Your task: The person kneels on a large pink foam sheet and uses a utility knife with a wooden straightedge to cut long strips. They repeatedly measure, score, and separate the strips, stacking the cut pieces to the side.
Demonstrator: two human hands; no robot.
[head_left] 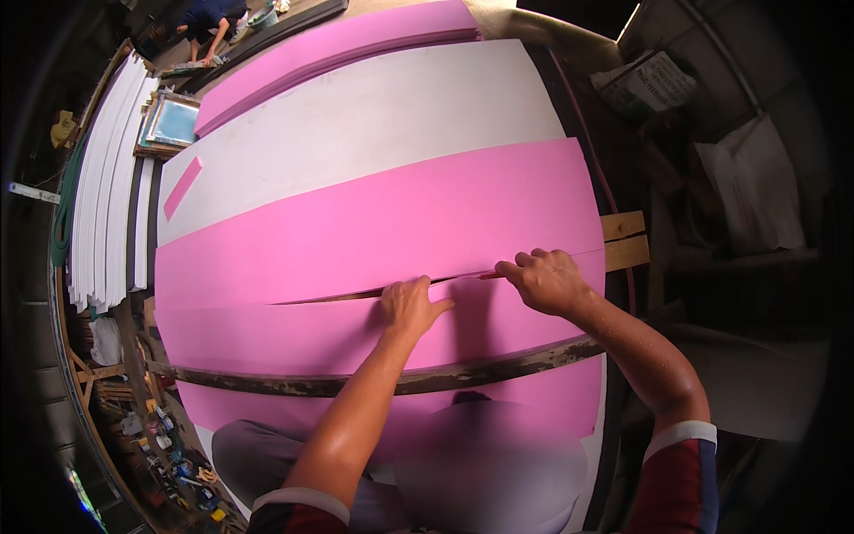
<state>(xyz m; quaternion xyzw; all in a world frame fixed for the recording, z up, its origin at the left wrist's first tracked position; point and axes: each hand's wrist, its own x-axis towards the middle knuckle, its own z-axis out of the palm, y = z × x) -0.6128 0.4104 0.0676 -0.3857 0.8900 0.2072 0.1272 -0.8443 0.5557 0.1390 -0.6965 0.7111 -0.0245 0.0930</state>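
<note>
- Dim workshop all around; a big pink sheet [382, 214] lies in the middle, just nearer than a white board [382, 116].
- Right hand [544, 283] pinches a small red tool [488, 276] by the long slit [347, 295].
- Left hand [407, 307] touches the slit's edge; can't tell if it grips.
- Looks like cutting, partly done.
- Next move likely needs a straight tool and a still sheet.

Locate the printed lettering at your upper right: it stands on the white sack [654, 84], in dark characters set in slanted lines across the face turned toward you. On the pale sack [752, 182] below it in your view, any marking is too faint for you to read.
</note>
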